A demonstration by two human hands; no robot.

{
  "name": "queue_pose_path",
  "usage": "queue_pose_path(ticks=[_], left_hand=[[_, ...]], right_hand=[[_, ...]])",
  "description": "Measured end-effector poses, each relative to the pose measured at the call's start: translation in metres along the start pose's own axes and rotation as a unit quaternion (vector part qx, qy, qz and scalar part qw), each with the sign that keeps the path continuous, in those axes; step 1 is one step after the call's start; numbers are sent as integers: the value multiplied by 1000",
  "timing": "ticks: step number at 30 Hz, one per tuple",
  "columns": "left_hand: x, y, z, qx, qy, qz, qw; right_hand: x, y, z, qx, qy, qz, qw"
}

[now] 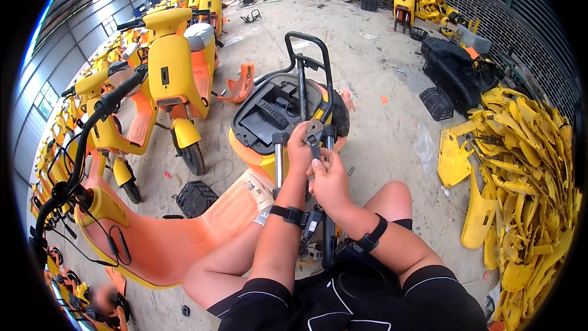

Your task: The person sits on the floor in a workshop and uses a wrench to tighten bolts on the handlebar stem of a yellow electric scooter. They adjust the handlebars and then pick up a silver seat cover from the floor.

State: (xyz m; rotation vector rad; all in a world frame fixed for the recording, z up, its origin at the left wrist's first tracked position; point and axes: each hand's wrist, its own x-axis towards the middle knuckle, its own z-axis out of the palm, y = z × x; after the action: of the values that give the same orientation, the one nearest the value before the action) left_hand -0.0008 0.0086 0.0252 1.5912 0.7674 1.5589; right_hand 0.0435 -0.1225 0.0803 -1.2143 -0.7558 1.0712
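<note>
My right hand [331,179] is closed round the handle of an adjustable wrench [313,135], whose grey head points up and away from me. Just left of it, my left hand [299,150] is curled in beside the wrench head; what its fingers grip is hidden. Both hands are between two shiny metal fork tubes [279,162], the right one running down into a black lower leg [329,245]. Beyond the hands, a black looped metal frame [327,64] rises over the black open compartment [266,110] of a yellow scooter body.
An orange footboard [184,233] and black handlebar [76,165] curve round my left. Yellow scooters [173,64] stand in rows at left. A tall heap of yellow panels [520,184] fills the right, with black baskets [436,104] behind it. A black basket [196,198] lies near the footboard.
</note>
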Motion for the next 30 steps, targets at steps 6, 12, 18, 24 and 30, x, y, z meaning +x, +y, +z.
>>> queue_pose_path(ticks=[6, 12, 18, 24, 30], left_hand=[[-2, 3, 1, -4, -6, 9, 1000], [-1, 7, 1, 16, 1, 33, 999], [1, 9, 5, 26, 21, 43, 999], [2, 2, 4, 82, 17, 127, 988], [0, -2, 6, 65, 31, 120, 990]], right_hand=[[3, -9, -5, -19, -18, 32, 999], [4, -27, -11, -27, -69, 60, 995], [19, -60, -41, -125, -123, 76, 982], [25, -86, -61, -158, -182, 94, 966], [16, -106, -67, -225, -186, 64, 954]])
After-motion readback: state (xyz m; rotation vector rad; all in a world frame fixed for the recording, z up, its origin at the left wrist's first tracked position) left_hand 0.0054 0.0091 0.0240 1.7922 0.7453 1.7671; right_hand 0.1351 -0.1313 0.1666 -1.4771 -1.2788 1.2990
